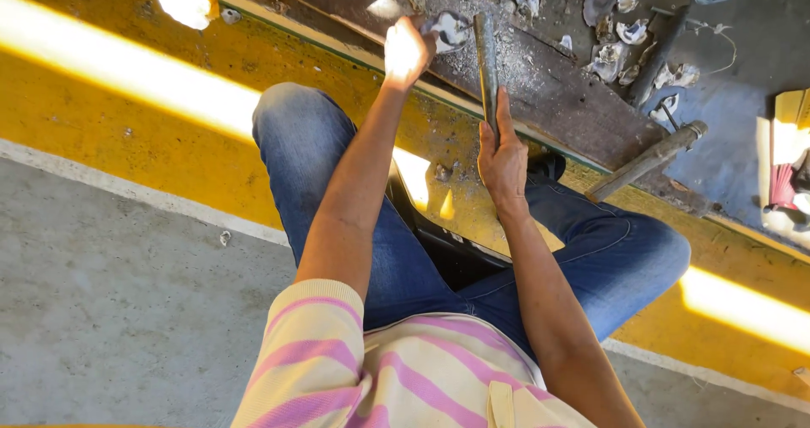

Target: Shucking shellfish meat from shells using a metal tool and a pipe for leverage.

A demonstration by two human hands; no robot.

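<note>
Head view, left hand [407,51] gripping oyster shell [449,30] on dark board [548,86] — right hand [502,160] clasping long metal tool [486,61]

A single head-worn camera is looking steeply down from above the person's own chest, facing forward over the striped shirt [405,377] and the jeans-clad knees [624,251]. It is sitting close: forearms are filling the middle of the view, with the left hand [407,50] and right hand [501,160] reaching up the frame toward the tabletop [557,99]. Concrete floor [110,310] and a yellow painted band [126,133] are lying below.
</note>
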